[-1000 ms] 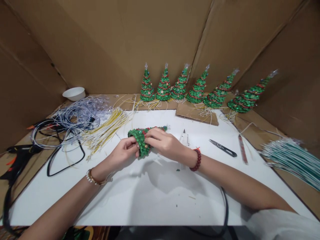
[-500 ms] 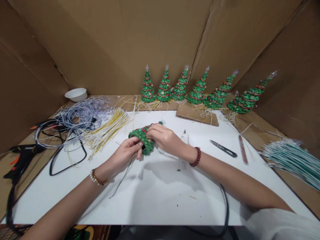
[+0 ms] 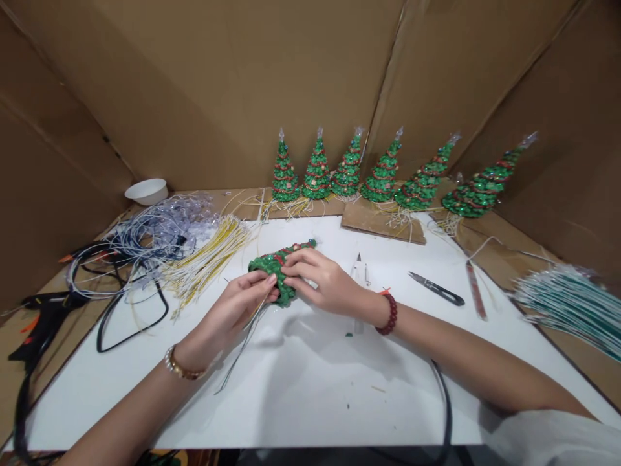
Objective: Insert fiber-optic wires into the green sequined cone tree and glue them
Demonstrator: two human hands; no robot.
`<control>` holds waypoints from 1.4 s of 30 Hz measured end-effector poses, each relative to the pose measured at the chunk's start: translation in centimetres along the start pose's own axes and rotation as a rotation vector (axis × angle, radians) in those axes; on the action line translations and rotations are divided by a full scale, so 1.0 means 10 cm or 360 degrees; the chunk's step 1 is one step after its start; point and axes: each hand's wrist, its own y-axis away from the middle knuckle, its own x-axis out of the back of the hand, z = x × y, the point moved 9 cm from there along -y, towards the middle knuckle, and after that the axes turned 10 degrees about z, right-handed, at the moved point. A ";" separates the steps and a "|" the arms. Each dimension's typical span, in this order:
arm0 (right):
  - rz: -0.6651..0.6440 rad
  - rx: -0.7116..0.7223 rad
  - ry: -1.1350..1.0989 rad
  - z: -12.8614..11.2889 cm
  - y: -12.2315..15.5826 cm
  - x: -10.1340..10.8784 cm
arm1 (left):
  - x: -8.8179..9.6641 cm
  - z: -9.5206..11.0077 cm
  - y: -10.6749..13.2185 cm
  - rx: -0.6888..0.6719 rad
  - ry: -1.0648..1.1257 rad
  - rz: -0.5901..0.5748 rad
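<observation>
A small green Christmas tree ornament (image 3: 268, 264) with red garland lies tilted between my hands, its tip toward the upper right and its base toward me. My left hand (image 3: 247, 294) grips the base rim, fingertips partly inside it. Thin wires (image 3: 242, 353) trail from the base below that hand. My right hand (image 3: 323, 278) is closed on the tree's side, thumb and fingers pressed to the green leaves. Just past my right wrist lies a clear tool with a pointed dark tip (image 3: 359, 272), partly hidden by the wrist.
Several finished trees (image 3: 347, 173) stand along the back. Yellow-and-white wires (image 3: 208, 259), a tangle of clear wires (image 3: 155, 226), a white bowl (image 3: 146, 191) and a black glue gun (image 3: 48, 317) are on the left. Thread snips (image 3: 436, 288) and green-white wires (image 3: 572, 307) lie right.
My right hand has shifted slightly down and right along the tree, its thumb now showing. The left fingers have drawn together at the base rim. The view has tilted a little.
</observation>
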 end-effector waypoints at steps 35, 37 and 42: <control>0.0203 -0.1156 -0.0188 0.45 0.23 -0.08 | 0.07 0.03 0.02 -0.0065 -0.0166 0.0273; 0.0199 -0.1166 -0.0168 0.44 0.24 -0.08 | 0.08 0.05 0.02 -0.0093 -0.0222 0.0279; 0.0213 -0.1164 -0.0161 0.40 0.27 -0.09 | 0.10 0.09 0.02 -0.0093 -0.0319 0.0296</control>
